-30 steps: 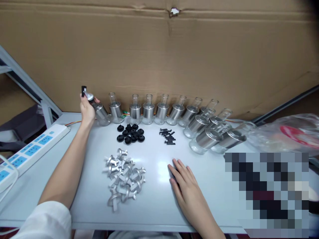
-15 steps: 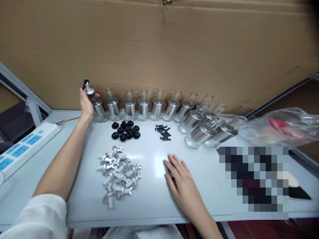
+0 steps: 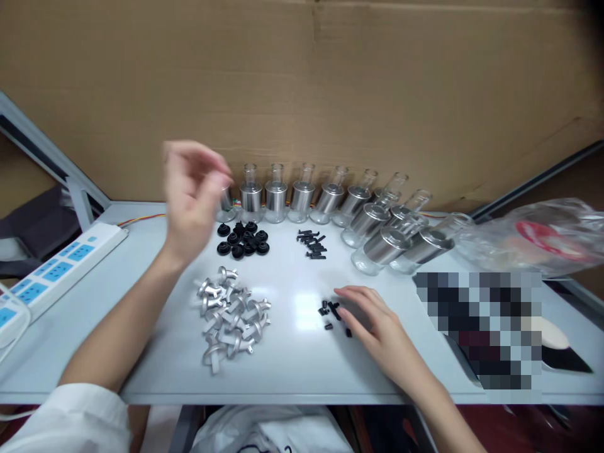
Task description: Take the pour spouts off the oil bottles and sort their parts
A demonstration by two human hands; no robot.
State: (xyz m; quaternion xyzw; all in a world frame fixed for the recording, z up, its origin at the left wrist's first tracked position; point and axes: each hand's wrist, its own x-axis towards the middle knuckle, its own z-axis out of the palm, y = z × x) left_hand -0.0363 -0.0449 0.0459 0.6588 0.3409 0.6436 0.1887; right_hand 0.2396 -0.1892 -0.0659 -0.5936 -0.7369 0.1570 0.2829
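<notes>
My left hand [image 3: 191,195], blurred by motion, is raised at the back left in front of a bottle [image 3: 225,200], its fingers curled with the thumb and fingertips near each other; nothing can be made out in it. The fingers of my right hand [image 3: 372,314] are apart and low over small black pieces [image 3: 329,326] on the table. Beyond lie black stoppers [image 3: 249,238] and thin black strips [image 3: 311,242]. Silver pourer tops [image 3: 236,321] form a pile on the left half of the table.
Several glass bottles with metal sleeves [image 3: 302,196] stand along the cardboard wall [image 3: 302,94]. A white power strip [image 3: 61,277] lies at the left. A clear plastic bag [image 3: 542,239] is at the right, behind a blurred-out object [image 3: 476,333].
My left hand has come away from the bottle with the pourer top and moved right. My right hand has shifted right, uncovering the small black pieces. The view has shifted slightly.
</notes>
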